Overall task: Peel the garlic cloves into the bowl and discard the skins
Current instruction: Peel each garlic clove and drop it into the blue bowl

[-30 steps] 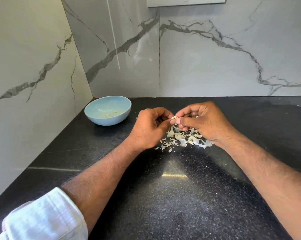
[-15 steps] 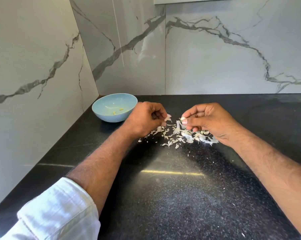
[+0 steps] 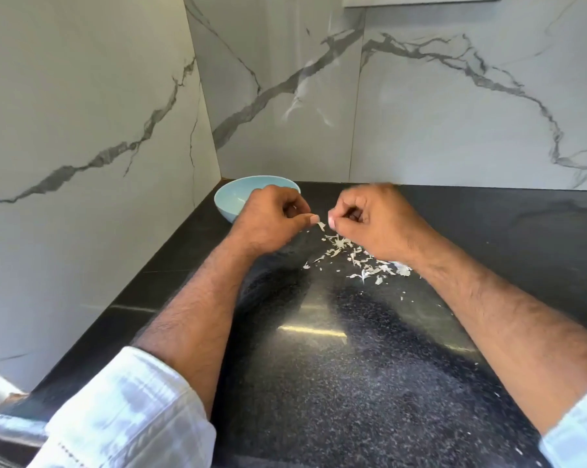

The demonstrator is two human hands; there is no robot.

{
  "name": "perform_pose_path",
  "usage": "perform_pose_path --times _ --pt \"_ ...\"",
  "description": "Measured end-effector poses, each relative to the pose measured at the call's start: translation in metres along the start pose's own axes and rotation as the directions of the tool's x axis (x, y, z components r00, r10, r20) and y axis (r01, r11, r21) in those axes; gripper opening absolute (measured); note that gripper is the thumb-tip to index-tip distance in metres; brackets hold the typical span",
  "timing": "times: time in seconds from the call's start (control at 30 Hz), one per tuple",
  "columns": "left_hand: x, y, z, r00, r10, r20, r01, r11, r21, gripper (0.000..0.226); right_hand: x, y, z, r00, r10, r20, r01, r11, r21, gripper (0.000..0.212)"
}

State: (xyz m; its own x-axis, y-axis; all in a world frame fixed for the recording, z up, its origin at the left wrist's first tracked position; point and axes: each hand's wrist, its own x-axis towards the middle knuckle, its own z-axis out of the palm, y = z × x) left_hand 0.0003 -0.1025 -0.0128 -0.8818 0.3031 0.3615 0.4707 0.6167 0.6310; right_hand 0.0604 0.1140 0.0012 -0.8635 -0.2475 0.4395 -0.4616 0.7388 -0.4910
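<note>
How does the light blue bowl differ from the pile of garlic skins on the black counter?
The round light blue bowl is one smooth, whole thing; the pile of white garlic skins is many thin, torn flakes. The bowl stands at the corner behind the left hand; the skins lie scattered under the right hand. Both rest on the black speckled counter.

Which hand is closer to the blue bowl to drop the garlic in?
Probably the left hand: it sits right beside the blue bowl, overlapping its rim in view. The right hand is farther, above the garlic skins.
</note>
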Motion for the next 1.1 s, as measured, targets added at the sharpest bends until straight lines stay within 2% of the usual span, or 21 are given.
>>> perform_pose_path --times 0.07,0.1,0.13,0.17,0.23,0.27,0.3,0.33,0.37,0.4,0.43,0.5,0.57,0.63,0.7,0.77,0.83,0.97,1.1 --pt "0.002 0.002 0.004 1.000 -0.004 0.001 0.004 1.000 0.007 0.018 -0.008 0.006 0.015 0.968 0.085 0.235 -0.047 0.986 -0.160 0.016" --pt "0.004 0.002 0.005 1.000 -0.009 0.003 0.009 1.000 0.014 0.019 -0.012 0.012 0.017 0.949 0.130 0.288 -0.074 0.977 -0.199 0.017" --pt "0.005 0.003 0.004 1.000 -0.012 0.000 0.012 1.000 0.025 0.019 -0.012 0.015 0.015 0.949 0.142 0.281 -0.089 0.977 -0.193 0.016" --pt "0.005 0.003 0.003 1.000 -0.012 -0.006 0.012 0.999 0.032 0.020 -0.010 0.017 0.010 0.964 0.125 0.235 -0.089 0.983 -0.160 0.015" --pt "0.005 0.005 0.001 1.000 -0.008 -0.015 0.009 0.999 0.031 0.020 -0.007 0.011 0.000 0.998 0.047 0.032 -0.045 0.997 -0.065 0.013" --pt "0.005 0.005 0.000 1.000 -0.008 -0.015 0.009 1.000 0.029 0.021 -0.007 0.008 -0.003 0.996 0.009 -0.085 -0.009 1.000 -0.008 0.013" --pt "0.005 0.005 0.000 1.000 -0.006 -0.015 0.007 0.999 0.031 0.021 -0.007 0.006 -0.004 0.989 -0.020 -0.144 0.025 0.999 0.030 0.013" --pt "0.005 0.006 0.001 1.000 -0.002 -0.014 0.003 0.999 0.037 0.021 -0.007 0.006 -0.002 0.993 -0.030 -0.111 0.032 0.999 0.017 0.014" --pt "0.004 0.006 0.002 1.000 0.002 -0.014 -0.001 0.999 0.040 0.021 -0.010 0.007 0.005 1.000 -0.011 0.018 0.011 1.000 -0.027 0.015" --pt "0.004 0.006 0.003 1.000 0.002 -0.011 -0.002 0.999 0.037 0.022 -0.013 0.008 0.011 0.982 0.047 0.185 -0.031 0.996 -0.089 0.016" --pt "0.003 0.006 0.004 1.000 0.001 -0.003 -0.001 0.999 0.032 0.022 -0.017 0.011 0.013 0.950 0.110 0.292 -0.072 0.988 -0.135 0.016" --pt "0.002 0.006 0.006 1.000 -0.005 0.009 0.005 1.000 0.025 0.022 -0.018 0.016 0.011 0.940 0.140 0.311 -0.099 0.985 -0.144 0.015" --pt "0.001 0.007 0.006 1.000 -0.004 0.010 0.004 1.000 -0.004 0.020 -0.015 0.015 0.005 0.968 0.111 0.225 -0.100 0.993 -0.061 0.012" --pt "0.001 0.010 0.006 1.000 -0.011 0.025 0.013 0.996 -0.087 0.017 -0.013 0.014 -0.004 0.980 0.171 0.103 -0.189 0.961 0.200 0.005" --pt "0.000 0.016 0.009 0.999 -0.014 0.051 0.023 0.985 -0.170 0.014 -0.013 0.014 -0.014 0.962 0.261 0.078 -0.264 0.822 0.505 0.013" --pt "-0.001 0.020 0.014 0.997 0.000 0.083 0.020 0.968 -0.249 0.010 -0.016 0.016 -0.023 0.949 0.294 0.113 -0.294 0.700 0.651 0.025" --pt "-0.001 0.023 0.023 0.993 0.028 0.112 0.009 0.948 -0.318 0.010 -0.021 0.021 -0.029 0.948 0.290 0.135 -0.300 0.664 0.685 0.032" --pt "-0.003 0.032 0.035 0.989 0.089 0.122 -0.030 0.908 -0.418 0.011 -0.031 0.037 -0.031 0.930 0.338 0.142 -0.332 0.610 0.720 0.024" --pt "-0.009 0.043 0.040 0.986 0.147 0.079 -0.102 0.907 -0.408 0.015 -0.031 0.039 -0.025 0.929 0.342 0.144 -0.334 0.601 0.726 0.019"
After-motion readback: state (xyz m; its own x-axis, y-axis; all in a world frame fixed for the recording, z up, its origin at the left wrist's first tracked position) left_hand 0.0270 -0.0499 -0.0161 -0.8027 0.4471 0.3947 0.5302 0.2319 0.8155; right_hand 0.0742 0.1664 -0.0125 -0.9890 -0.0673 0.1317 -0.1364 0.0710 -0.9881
